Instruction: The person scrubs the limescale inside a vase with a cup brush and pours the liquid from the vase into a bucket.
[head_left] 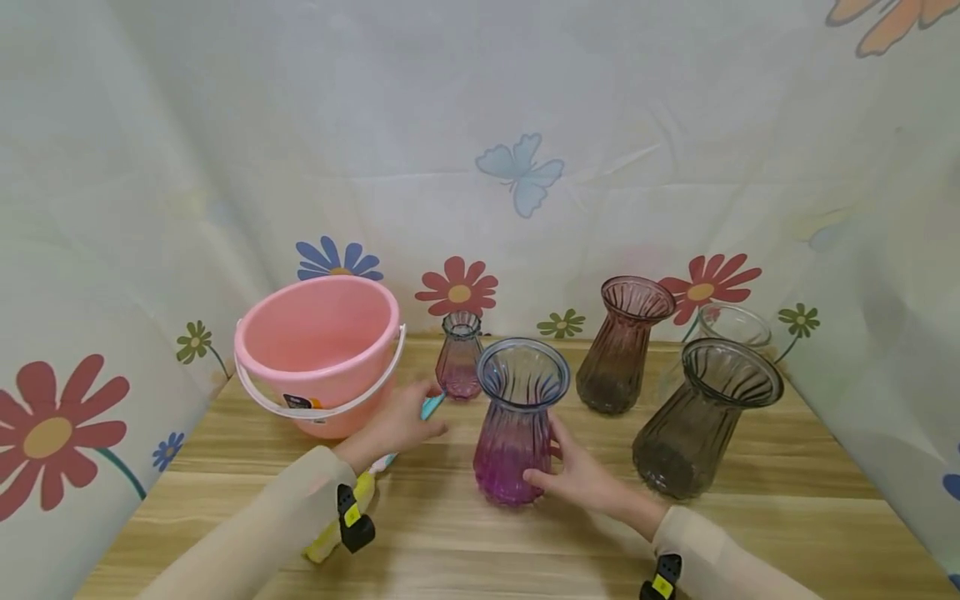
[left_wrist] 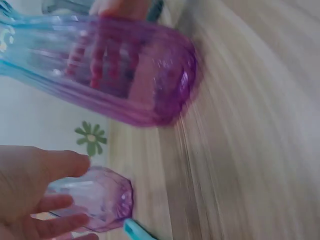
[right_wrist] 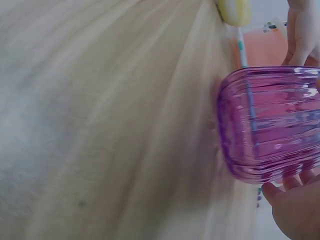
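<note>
My right hand (head_left: 577,471) grips the lower side of a tall glass vase (head_left: 517,454), blue at the flared rim and magenta at the base. In the right wrist view, its fingers curl around the magenta vase body (right_wrist: 270,125). My left hand (head_left: 401,421) hovers above a long-handled sponge brush, its yellow head (head_left: 326,540) toward me and teal handle end (head_left: 432,405) away. In the left wrist view, that hand (left_wrist: 37,190) has parted fingers with nothing between them. Behind it stands a small pink-and-clear vase (head_left: 459,367).
A pink bucket (head_left: 322,379) with a white handle stands on the left. To the right are a brownish-pink vase (head_left: 618,358), a grey vase (head_left: 690,437) and a clear vase (head_left: 738,323). Flower-patterned sheeting surrounds the wooden table (head_left: 465,558).
</note>
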